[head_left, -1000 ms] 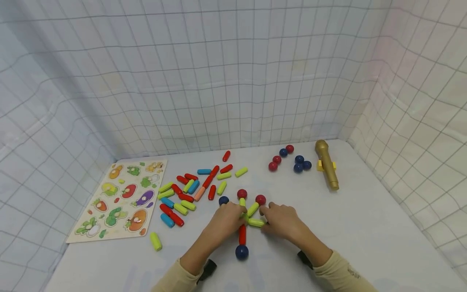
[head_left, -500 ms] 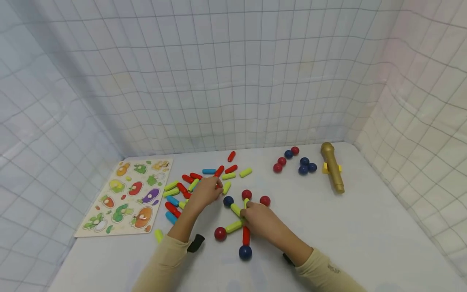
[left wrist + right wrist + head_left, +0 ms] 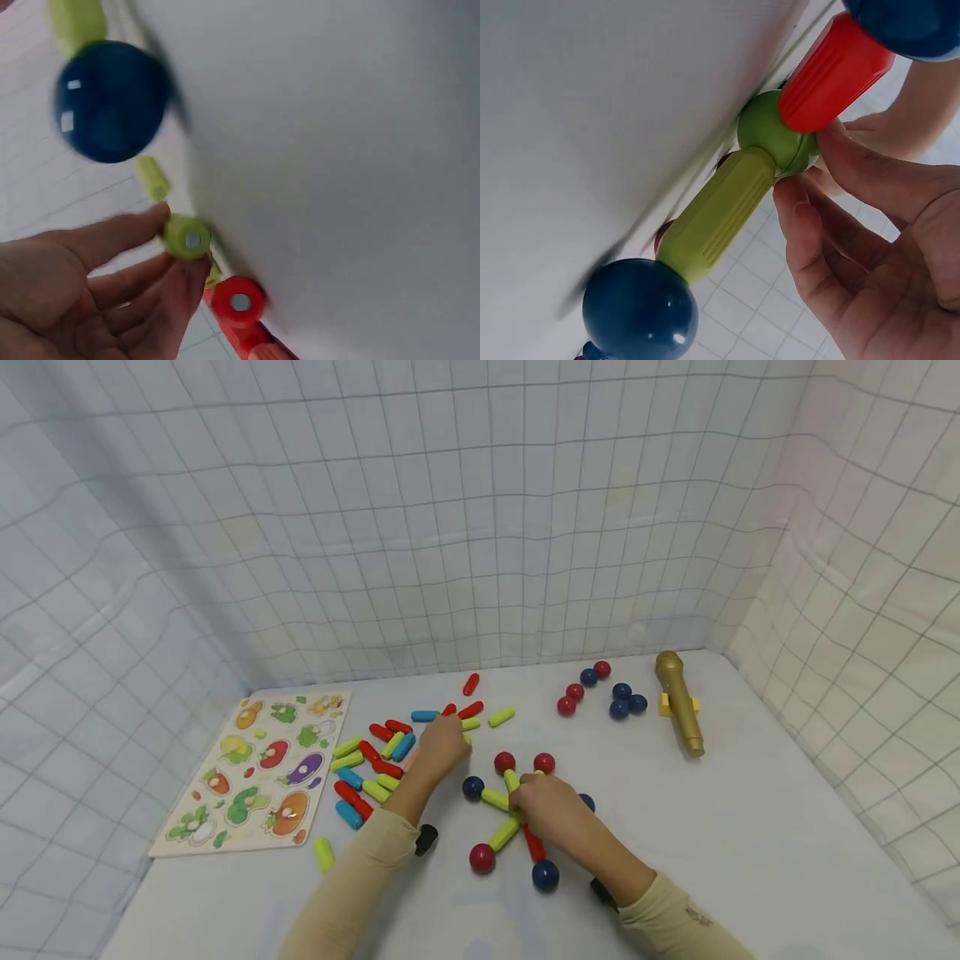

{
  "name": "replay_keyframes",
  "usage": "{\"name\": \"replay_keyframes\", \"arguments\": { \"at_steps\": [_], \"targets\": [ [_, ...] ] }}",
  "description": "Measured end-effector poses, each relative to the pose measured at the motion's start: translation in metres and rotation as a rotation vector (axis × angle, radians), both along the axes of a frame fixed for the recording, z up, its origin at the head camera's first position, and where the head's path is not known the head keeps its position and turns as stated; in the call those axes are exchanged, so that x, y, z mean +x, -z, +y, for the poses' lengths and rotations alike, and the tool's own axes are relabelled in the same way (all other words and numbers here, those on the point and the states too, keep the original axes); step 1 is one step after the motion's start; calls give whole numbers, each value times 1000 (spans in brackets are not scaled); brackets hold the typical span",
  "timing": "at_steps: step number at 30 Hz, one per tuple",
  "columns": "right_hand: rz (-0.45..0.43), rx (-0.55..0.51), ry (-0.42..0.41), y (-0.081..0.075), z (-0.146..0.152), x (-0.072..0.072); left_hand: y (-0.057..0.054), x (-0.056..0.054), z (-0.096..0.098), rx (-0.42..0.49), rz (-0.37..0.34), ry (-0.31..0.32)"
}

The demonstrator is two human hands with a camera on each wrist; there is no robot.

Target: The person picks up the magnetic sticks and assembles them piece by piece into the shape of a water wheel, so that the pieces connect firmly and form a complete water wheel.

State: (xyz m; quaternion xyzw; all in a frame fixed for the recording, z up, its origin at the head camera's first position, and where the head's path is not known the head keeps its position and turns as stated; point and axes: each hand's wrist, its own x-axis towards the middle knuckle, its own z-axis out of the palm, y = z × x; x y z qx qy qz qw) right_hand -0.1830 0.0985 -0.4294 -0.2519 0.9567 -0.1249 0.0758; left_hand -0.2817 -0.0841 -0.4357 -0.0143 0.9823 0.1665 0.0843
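In the head view, a star of magnetic rods and balls lies on the table, with a red rod (image 3: 533, 843), several yellow-green rods (image 3: 504, 833), and red and dark blue balls (image 3: 545, 875) at the tips. My right hand (image 3: 555, 810) is over its middle and hides part of it. Seen from the right wrist, thumb and fingers pinch the green centre ball (image 3: 769, 135) where the rods meet. My left hand (image 3: 442, 747) is over the loose rods. The left wrist view shows it pinching a yellow-green rod (image 3: 180, 238), with a red rod (image 3: 238, 301) close below.
Loose red, blue and yellow-green rods (image 3: 348, 814) lie left of the star. A vegetable puzzle board (image 3: 258, 839) is at the left. Loose red and blue balls (image 3: 621, 692) sit at the back right, beside a gold microphone-shaped toy (image 3: 678, 702). Grid-patterned cloth (image 3: 480, 527) walls the table.
My left hand has left the star for the loose rods and now pinches a yellow-green one. My right hand has shifted to the star's centre. The star has turned counterclockwise.
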Motion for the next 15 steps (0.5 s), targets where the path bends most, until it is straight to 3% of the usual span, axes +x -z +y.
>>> {"name": "replay_keyframes", "arguments": {
  "at_steps": [4, 7, 15],
  "targets": [
    [-10, -11, -19, 1, 2, -1, -3, 12, -10, 273, -53, -5],
    [-1, 3, -22, 1, 2, -1, -6, 21, -14, 390, -96, -9],
    [8, 23, -18, 0, 0, -1, -8, 27, -11, 355, -51, 31]
  ]
}}
